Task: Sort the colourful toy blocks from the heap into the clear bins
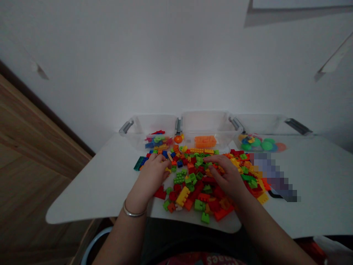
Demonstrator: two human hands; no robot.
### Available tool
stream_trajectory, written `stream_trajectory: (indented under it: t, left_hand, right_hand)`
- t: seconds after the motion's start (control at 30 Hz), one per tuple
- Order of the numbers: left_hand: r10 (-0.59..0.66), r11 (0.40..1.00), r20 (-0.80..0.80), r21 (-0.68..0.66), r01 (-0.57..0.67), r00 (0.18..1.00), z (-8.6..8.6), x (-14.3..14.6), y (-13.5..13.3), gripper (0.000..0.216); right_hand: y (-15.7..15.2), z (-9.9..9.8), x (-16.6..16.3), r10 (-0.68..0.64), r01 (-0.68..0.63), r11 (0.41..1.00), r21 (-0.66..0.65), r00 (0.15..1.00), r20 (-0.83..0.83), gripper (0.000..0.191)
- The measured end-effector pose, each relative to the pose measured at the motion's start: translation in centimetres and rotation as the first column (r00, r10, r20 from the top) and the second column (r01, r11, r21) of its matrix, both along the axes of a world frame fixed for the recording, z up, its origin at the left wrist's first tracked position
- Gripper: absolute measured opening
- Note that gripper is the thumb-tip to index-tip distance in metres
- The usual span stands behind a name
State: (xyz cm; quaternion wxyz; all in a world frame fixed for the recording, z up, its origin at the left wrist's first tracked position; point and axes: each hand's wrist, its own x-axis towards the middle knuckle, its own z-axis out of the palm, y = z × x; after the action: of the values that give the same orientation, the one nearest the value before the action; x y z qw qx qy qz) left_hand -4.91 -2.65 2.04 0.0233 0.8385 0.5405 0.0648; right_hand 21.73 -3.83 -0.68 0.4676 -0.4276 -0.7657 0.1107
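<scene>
A heap of small plastic building bricks (pixel 198 184) in red, green, yellow, orange and blue covers the middle of a white table (pixel 91 187). My left hand (pixel 153 173), with a silver bangle on the wrist, rests on the heap's left side. Its fingers curl down around a yellow piece at the fingertips. My right hand (pixel 227 176) lies on the heap's right part, its fingers bent and reaching left over red and green bricks. Whether they pinch a brick is hidden.
Three clear plastic bins stand along the table's far edge: the left bin (pixel 150 134) holds mixed bricks, the middle bin (pixel 205 130) an orange piece, the right bin (pixel 264 138) round green and orange discs. A white wall rises behind. A wooden panel (pixel 33 147) is at left.
</scene>
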Motion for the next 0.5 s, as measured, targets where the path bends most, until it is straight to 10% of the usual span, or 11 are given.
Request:
stream_trajectory:
  t: [0.23,0.5]
  left_hand:
    - [-0.217,0.965,0.129,-0.121,0.232,0.968,0.95,0.47,-0.90,0.010]
    - [-0.197,0.948,0.092,-0.236,0.214,0.976,0.48,0.55,-0.56,0.013]
  right_hand:
    - [0.09,-0.10,0.02,-0.003,0.003,1.000,-0.009,1.000,0.005,0.021]
    - [0.07,-0.20,0.05,0.000,0.001,1.000,-0.015,1.000,0.014,0.020]
